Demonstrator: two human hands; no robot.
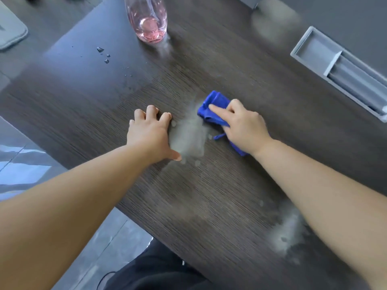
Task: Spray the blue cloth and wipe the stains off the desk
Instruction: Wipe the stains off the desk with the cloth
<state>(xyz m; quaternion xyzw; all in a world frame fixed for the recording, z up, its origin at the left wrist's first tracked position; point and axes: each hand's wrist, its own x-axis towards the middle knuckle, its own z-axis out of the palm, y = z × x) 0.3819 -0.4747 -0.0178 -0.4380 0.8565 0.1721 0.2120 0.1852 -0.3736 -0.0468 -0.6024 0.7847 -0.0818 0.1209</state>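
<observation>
Wiping is the step in hand: the right hand (243, 124) presses the bunched blue cloth (215, 105) onto the desk (104, 114), forefinger laid straight along the top, the other fingers curled over the fold and gripping it, while a tail of cloth shows beneath the wrist. Just off that forefinger's tip, toward the left hand (149, 132), lies a pale grey stain (188, 137), and the cloth's edge touches its near margin. The left hand rests on the wood, fingers spread wide and bent at the tips, holding nothing; its thumb reaches the stain's lower corner. To do this well, I judge the cloth should be drawn across the whole patch in overlapping passes with the palm bearing down, and the bracing hand should slide away from the smear first (otherwise its thumb will shield a strip of it). More work waits: a second stain (287, 231) sits behind the right fingers, beside the forearm, and a third stain (272, 19) lies well beyond them. Beyond the left fingertips stands the spray bottle (148, 19) of pink liquid, with water droplets (103, 54) off to its left. A recessed grey tray (326, 57) lies past the right knuckles, and long strokes that way could catch its rim.
</observation>
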